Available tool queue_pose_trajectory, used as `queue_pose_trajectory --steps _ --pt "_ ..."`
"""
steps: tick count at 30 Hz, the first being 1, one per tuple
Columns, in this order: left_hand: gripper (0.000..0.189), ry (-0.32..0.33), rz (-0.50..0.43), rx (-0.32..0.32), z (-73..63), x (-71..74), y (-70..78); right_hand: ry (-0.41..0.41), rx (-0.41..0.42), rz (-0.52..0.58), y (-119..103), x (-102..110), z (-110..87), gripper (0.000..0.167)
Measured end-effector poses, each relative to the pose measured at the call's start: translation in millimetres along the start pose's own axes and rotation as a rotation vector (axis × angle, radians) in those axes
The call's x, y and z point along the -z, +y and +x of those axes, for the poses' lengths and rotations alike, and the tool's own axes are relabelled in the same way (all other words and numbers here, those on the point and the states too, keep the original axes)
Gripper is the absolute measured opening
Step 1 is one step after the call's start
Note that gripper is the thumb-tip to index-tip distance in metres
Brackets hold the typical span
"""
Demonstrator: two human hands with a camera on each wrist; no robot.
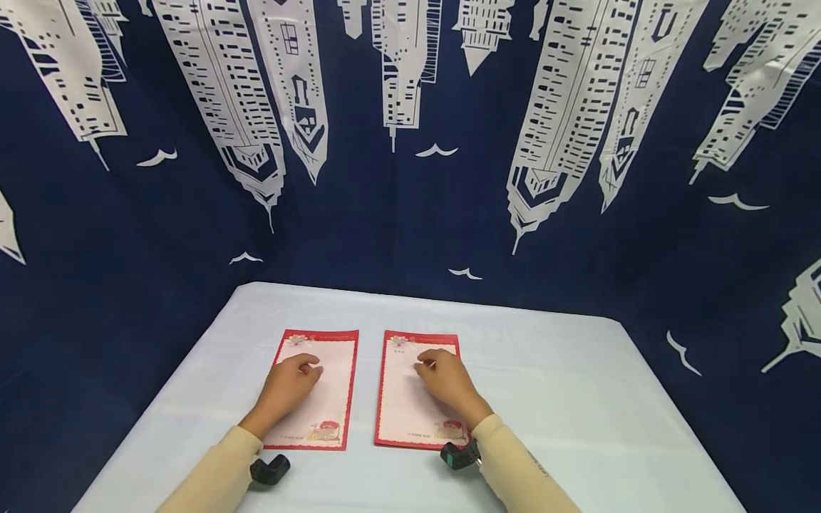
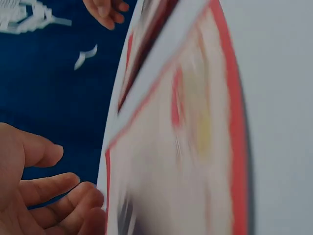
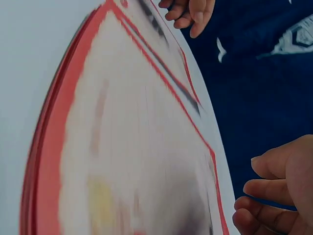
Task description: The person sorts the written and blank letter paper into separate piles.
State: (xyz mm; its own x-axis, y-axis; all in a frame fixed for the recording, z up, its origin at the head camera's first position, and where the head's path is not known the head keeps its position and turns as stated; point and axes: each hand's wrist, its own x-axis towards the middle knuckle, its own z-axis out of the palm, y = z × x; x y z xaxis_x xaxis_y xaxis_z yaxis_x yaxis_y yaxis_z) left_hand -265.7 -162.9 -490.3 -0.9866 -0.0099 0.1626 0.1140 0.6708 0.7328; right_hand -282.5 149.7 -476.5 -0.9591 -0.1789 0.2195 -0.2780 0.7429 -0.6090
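Two red-bordered sheets of decorated letter paper lie side by side. The left one (image 1: 335, 388) has a small cartoon print at its lower right corner. Over its left part hovers my left hand (image 1: 290, 388), fingers loosely bent and holding nothing. The right one (image 1: 399, 399) looks like a pad, since layered edges (image 3: 36, 161) show in the right wrist view. My right hand (image 1: 450, 385) hangs over its right side, thumb and fingers apart in the right wrist view, with nothing between them. Each hand hides part of the paper below it.
A white table (image 1: 564, 399) carries both papers. Behind and around it hangs a dark blue cloth (image 1: 398, 214) printed with white buildings and birds. Black wrist devices (image 1: 269, 470) sit under both sleeves, close to the papers' lower edges.
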Motion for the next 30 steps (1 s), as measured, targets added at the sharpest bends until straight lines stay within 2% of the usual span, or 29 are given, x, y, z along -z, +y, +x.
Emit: queue_pose_trajectory --steps 4,7,10,13,17,22,25,30 --pt "0.028 -0.095 -0.064 -0.042 -0.6 -19.4 22.1 0.045 -0.094 -0.041 24.9 21.5 -14.0 0.026" --pt "0.034 -0.186 -0.107 -0.032 0.0 -32.2 36.9 0.06 -0.17 -0.074 39.6 32.8 -24.6 0.03" --pt "0.043 -0.261 -0.14 -0.02 3.1 -44.3 48.7 0.046 -0.237 -0.084 49.1 39.5 -33.5 0.035" --pt "0.048 -0.306 -0.151 -0.007 6.4 -56.2 56.7 0.005 -0.273 -0.075 54.4 40.8 -39.7 0.039" --pt "0.049 -0.339 -0.154 0.019 7.4 -68.4 60.1 -0.039 -0.274 -0.063 54.1 35.2 -43.3 0.041" --pt "0.049 -0.364 -0.157 0.041 5.4 -73.4 62.0 -0.03 -0.27 -0.06 49.2 28.0 -41.9 0.038" --pt "0.048 -0.352 -0.141 0.019 4.7 -73.3 63.1 -0.004 -0.24 -0.08 46.7 27.0 -40.3 0.039" --pt "0.042 -0.303 -0.126 -0.055 3.2 -74.0 61.8 0.043 -0.225 -0.105 43.6 24.9 -39.5 0.04"
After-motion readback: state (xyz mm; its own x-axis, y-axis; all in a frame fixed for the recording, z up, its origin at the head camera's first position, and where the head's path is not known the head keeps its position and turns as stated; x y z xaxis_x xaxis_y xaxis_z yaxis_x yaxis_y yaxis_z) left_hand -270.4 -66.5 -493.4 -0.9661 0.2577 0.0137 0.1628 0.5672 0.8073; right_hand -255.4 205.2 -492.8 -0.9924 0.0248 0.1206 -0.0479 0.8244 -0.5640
